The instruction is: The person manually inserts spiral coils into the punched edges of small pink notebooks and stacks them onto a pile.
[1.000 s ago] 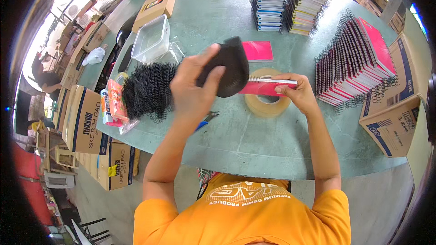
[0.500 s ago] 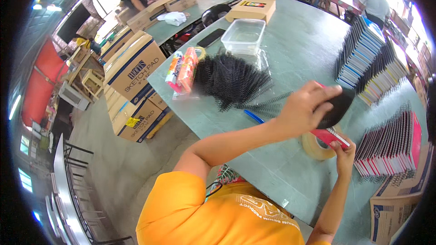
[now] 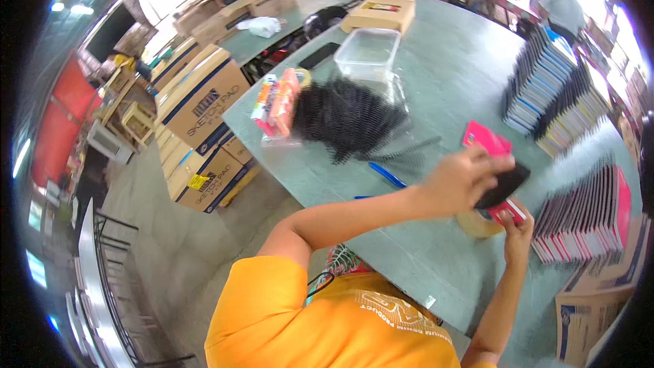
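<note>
Left hand [image 3: 458, 184] was clamped on a black cover [image 3: 503, 186], pressing it down from above. Right hand [image 3: 518, 232] was closed from below on a small pink notebook [image 3: 507, 211], held over a tape roll [image 3: 478, 223] near the front edge of the green bench [image 3: 436, 75]. Hands were together, cover resting on the notebook.

To do this well, judged: line up the cover's edge with the notebook's before pressing, keep the right hand steady under it, don't let the cover slide.

Counts: one loose pink notebook [image 3: 485, 138] flat on the bench just behind the hands; one pile of black spiral coils [image 3: 347, 117], too many to count; one clear plastic tub [image 3: 368, 52]; one blue pen [image 3: 388, 175]; one pack of coloured items [image 3: 276, 101] beside the coils; three rows of stacked notebooks [image 3: 545, 82] on the right, number per row not countable; several cardboard boxes [image 3: 201, 105] on the floor at left.
</note>
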Tool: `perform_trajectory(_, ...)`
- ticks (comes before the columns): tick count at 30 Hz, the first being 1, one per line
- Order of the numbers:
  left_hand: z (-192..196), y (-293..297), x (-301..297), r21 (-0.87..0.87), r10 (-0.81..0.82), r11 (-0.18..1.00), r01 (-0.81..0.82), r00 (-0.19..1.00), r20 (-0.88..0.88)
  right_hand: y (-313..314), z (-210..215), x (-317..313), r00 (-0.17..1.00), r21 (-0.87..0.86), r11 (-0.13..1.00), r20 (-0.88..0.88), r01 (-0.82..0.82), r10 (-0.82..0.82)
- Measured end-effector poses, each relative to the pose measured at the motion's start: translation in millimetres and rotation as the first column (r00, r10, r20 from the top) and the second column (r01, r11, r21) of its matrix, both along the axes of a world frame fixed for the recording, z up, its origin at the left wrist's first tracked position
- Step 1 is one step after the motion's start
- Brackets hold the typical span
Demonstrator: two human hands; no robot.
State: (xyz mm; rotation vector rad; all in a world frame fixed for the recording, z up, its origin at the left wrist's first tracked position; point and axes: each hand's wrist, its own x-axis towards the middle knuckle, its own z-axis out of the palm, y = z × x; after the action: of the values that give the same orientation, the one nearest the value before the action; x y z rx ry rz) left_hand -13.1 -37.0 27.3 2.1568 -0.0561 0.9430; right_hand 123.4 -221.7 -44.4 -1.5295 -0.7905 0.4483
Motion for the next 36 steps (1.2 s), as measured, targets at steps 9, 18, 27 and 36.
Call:
perform_trajectory(9, -7.4, 12.2, 5.0, 0.112, -0.049, 0.991, 0.069, 0.983, -0.177, 18.5, -10.9, -4.6, 0.988, 0.039, 0.998, -0.145, -0.051, 0.056)
perform_trajectory(18, -4.1, 1.6, 13.4, 0.045, -0.044, 0.998, 0.048, 0.994, -0.097, 13.9, -1.4, -8.2, 0.983, 0.104, 0.984, -0.1, -0.142, 0.152)
perform_trajectory(27, -26.7, -4.4, -0.4, 0.061, -0.292, 0.929, 0.364, 0.826, -0.482, 13.4, 1.7, -8.8, 0.982, 0.092, 0.988, -0.136, -0.122, 0.134)
perform_trajectory(36, -18.4, -17.7, 3.1, 0.415, -0.067, 0.902, 0.118, 0.988, -0.136, 12.4, 14.1, -12.0, 0.994, 0.196, 0.975, 0.003, -0.109, 0.11)
